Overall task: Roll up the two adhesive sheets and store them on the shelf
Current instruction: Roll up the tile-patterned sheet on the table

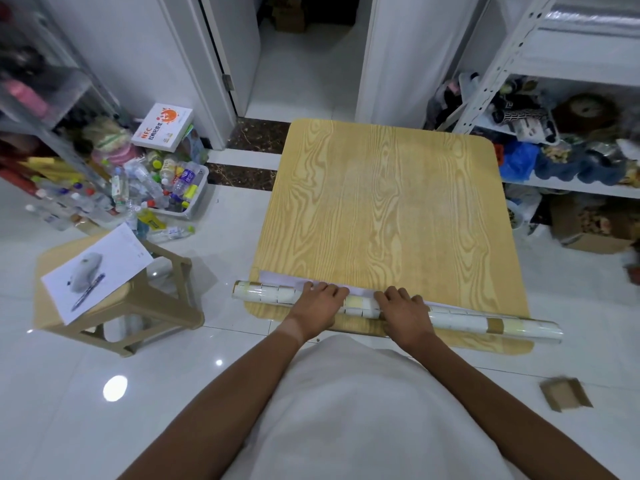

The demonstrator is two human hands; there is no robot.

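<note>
Your two hands press on a rolled tile-pattern sheet at the near edge of the table.

At far left a stool (138, 299) carries a sheet of paper (100, 268) with a pen (88, 292) on it, and a bin of bottles (180, 188) sits behind it on the floor. On the wooden table (388, 202), the roll (273, 295) lies crosswise, both ends overhanging the table's sides, a strip of white backing still flat just beyond it. Your left hand (320, 304) lies on top, fingers bent over the roll; your right hand (403, 310) does the same just beside it. At far right stands the shelf (581, 51), its lower levels crowded, with a small cardboard piece (565, 393) on the floor nearby.
</note>
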